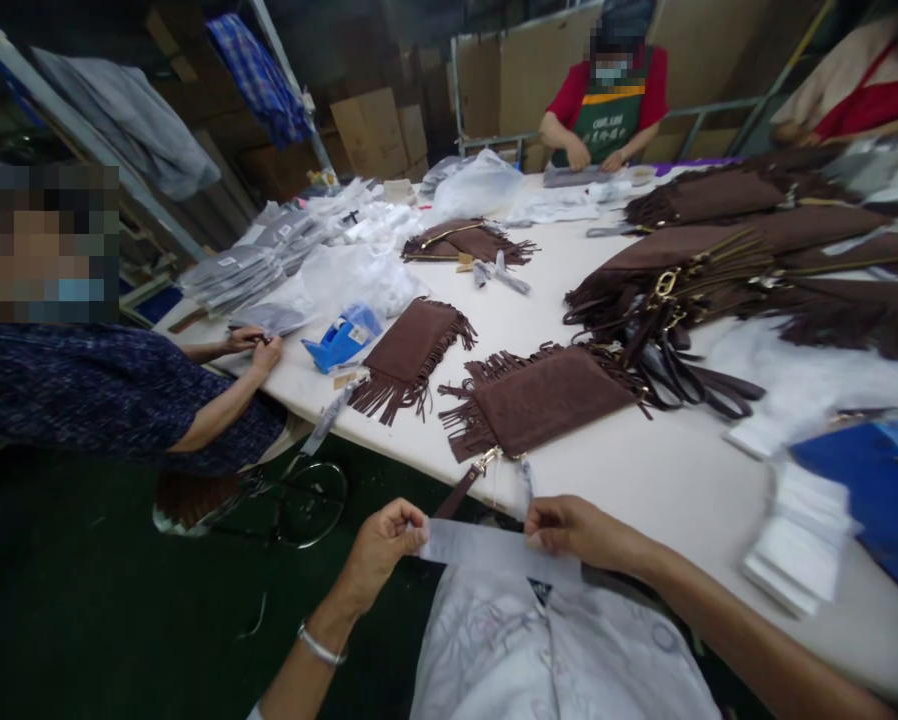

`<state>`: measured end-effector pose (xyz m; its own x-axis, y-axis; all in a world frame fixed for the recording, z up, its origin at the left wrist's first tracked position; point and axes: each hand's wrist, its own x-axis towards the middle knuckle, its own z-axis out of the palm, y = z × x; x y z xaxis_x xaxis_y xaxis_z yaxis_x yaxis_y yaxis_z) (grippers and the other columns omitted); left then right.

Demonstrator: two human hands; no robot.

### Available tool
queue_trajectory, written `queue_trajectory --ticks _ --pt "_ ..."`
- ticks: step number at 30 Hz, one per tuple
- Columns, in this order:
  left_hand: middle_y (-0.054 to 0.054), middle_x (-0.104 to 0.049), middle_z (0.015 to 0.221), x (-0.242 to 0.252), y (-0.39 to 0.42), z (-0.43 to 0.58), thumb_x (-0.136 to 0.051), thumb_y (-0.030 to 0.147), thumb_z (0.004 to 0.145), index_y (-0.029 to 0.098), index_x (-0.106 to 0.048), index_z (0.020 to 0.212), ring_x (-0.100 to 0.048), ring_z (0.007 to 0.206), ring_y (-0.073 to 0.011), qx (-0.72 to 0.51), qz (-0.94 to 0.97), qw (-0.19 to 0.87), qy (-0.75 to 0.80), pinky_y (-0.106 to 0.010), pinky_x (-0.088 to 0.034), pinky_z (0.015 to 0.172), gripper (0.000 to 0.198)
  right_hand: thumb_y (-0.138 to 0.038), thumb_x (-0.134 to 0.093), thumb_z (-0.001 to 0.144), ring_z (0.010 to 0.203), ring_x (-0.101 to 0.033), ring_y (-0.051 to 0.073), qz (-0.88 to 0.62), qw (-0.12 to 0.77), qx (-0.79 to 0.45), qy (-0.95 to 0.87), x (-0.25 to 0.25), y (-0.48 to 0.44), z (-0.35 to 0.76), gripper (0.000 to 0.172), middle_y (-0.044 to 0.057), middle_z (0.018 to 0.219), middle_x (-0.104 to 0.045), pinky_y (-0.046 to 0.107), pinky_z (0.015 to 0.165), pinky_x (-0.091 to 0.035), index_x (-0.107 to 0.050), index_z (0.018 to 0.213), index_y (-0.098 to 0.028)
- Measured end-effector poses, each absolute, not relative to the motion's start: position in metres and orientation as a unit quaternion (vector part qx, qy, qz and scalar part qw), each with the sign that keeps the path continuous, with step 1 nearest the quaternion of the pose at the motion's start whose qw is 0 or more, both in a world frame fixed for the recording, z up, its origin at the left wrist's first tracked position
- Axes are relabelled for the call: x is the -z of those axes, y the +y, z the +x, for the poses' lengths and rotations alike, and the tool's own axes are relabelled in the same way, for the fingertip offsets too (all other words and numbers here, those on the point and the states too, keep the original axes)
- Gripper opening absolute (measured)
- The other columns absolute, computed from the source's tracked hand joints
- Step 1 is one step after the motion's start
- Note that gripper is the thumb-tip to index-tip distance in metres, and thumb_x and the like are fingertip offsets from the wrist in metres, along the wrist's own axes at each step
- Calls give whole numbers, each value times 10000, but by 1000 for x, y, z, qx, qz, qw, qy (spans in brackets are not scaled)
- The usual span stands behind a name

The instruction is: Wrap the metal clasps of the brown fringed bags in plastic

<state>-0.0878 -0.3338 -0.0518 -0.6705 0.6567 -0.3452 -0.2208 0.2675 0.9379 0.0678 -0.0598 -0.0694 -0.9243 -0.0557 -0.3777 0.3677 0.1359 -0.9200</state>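
Observation:
My left hand (385, 550) pinches one end of a translucent whitish strip (473, 543), thumb against fingers. Further along the same strip, my right hand (580, 530) has its fingers closed on it. The strip is stretched flat above my lap, just off the table's near edge. Beyond it lies a brown fringed pouch (554, 400) with a gold clasp. From the pouch a brown wrist strap (460, 492) hangs toward my hands, and a plastic-wrapped piece (525, 482) comes down beside my right fingers.
Another brown fringed pouch (411, 345) lies by a blue tape dispenser (344, 338). Brown bags (681, 250) are heaped at right, above a stack of white sheets (798, 535). A co-worker (119, 390) sits at left; two more people work across the table (389, 455).

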Motion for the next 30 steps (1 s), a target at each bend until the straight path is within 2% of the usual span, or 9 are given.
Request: queue_trajectory --ticks 7,11,14,17,20,23,26,28,30 --pt "4 -604 757 60 -353 -91 -713 258 721 149 -621 891 -561 708 -125 -589 129 348 718 -232 -428 666 222 -297 -512 822 606 -445 119 104 126 544 823 61 -66 66 131 -32 658 -518 213 540 -311 -553 777 -182" --pt "21 -589 746 55 -360 -102 -697 236 703 163 -589 1118 -564 682 -129 -582 124 320 737 -243 -439 652 436 -301 -487 839 612 -468 132 118 115 524 836 69 -81 67 147 -16 668 -542 223 544 -327 -570 797 -188" --pt "11 -598 702 54 -366 -108 -681 268 704 143 -641 965 -545 615 -124 -541 130 312 770 -237 -418 599 292 -314 -528 816 649 -498 143 97 149 558 811 78 -90 67 159 3 745 -597 227 557 -349 -604 875 -187" --pt "17 -580 631 53 -371 -109 -655 303 725 149 -640 770 -515 563 -115 -505 152 310 791 -228 -383 562 161 -306 -574 783 661 -507 143 67 203 571 793 87 -94 66 146 0 737 -604 225 571 -355 -623 838 -180" --pt "35 -542 574 54 -376 -107 -623 343 756 162 -613 706 -481 511 -104 -482 164 313 802 -219 -339 525 188 -309 -552 808 641 -494 134 68 192 530 823 92 -95 64 151 -12 680 -572 224 570 -345 -606 762 -176" --pt "37 -528 543 55 -381 -105 -562 398 811 174 -576 657 -461 476 -104 -460 173 295 819 -223 -316 502 272 -363 -477 875 618 -501 137 83 164 487 854 90 -98 60 243 -6 655 -565 227 549 -340 -586 761 -178" --pt "34 -519 525 50 -385 -105 -500 454 858 189 -548 637 -468 471 -119 -431 189 263 842 -235 -318 501 347 -372 -430 910 616 -549 158 55 193 416 887 82 -110 57 317 25 660 -604 250 573 -378 -603 728 -178" --pt "27 -529 538 40 -385 -105 -488 458 872 197 -558 649 -490 497 -132 -399 216 235 859 -244 -321 515 350 -357 -460 902 724 -606 197 28 168 383 908 73 -124 52 267 69 803 -664 287 664 -434 -647 839 -178" --pt "10 -570 599 25 -383 -107 -490 437 881 202 -586 672 -526 564 -146 -360 269 201 870 -252 -328 552 329 -356 -523 879 938 -610 239 3 86 389 917 64 -142 39 306 110 1047 -663 338 821 -449 -613 1114 -182"
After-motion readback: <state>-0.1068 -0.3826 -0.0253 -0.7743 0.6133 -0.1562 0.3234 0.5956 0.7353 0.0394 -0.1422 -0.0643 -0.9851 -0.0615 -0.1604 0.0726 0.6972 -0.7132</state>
